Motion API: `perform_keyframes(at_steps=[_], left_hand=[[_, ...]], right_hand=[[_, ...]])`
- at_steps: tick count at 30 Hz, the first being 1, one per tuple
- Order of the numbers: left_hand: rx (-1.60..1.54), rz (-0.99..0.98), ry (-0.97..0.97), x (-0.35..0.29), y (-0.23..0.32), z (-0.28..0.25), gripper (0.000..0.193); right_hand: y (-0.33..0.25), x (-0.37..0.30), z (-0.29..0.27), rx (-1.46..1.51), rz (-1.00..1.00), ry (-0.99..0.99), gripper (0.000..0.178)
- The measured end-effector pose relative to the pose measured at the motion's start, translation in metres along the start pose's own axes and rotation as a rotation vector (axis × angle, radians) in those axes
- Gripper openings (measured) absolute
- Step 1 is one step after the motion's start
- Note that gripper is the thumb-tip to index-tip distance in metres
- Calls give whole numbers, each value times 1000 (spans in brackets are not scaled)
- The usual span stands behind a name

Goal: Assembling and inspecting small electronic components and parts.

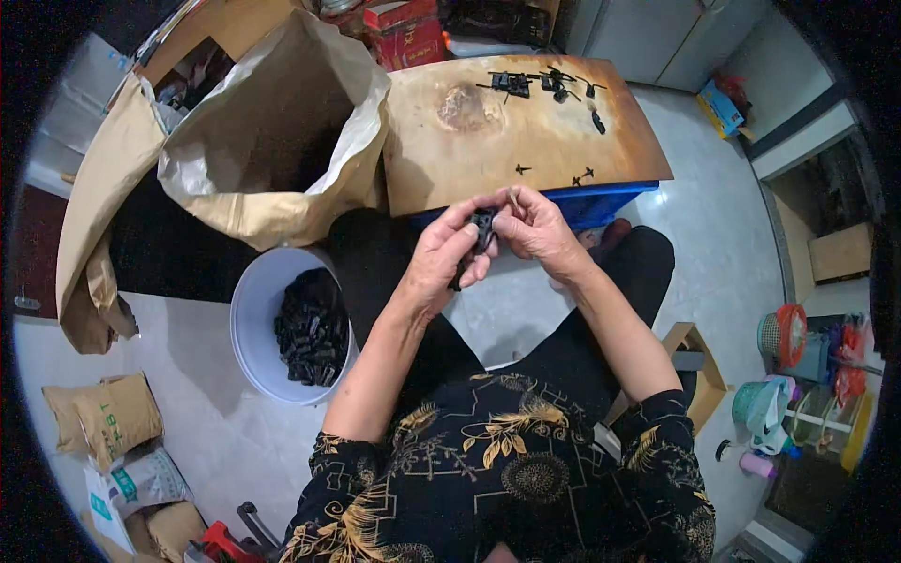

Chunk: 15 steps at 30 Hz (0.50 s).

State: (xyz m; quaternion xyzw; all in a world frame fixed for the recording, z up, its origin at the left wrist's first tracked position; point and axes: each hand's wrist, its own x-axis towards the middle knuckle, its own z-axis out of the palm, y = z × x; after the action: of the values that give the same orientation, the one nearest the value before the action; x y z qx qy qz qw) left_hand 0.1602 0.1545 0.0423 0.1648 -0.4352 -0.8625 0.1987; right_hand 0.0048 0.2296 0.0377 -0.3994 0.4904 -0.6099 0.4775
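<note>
In front of my lap, my left hand is closed round a small black plastic part. Close against it, my right hand is in a pinch at the part's right side; a thin, pale object shows at its fingertips, too small to name. Both hands are just short of the near edge of a stained wooden board. On the board's far right lie black plastic pieces still joined on sprues, a single black piece and a few small black scraps.
A large open paper sack stands left of the board. Nearer me, a white bucket holds many black plastic parts. Under the board is a blue container. Filled sacks lie at lower left, baskets at right.
</note>
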Motion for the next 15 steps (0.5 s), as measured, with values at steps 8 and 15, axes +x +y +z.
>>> perform_keyframes(at_steps=[8, 15], left_hand=[[0, -23, -27, -31, -15, 13, 34], [592, 233, 42, -46, -30, 9, 33]], right_hand=[[-3, -31, 2, -41, 213, -177, 21], [-1, -44, 19, -151, 191, -101, 19]])
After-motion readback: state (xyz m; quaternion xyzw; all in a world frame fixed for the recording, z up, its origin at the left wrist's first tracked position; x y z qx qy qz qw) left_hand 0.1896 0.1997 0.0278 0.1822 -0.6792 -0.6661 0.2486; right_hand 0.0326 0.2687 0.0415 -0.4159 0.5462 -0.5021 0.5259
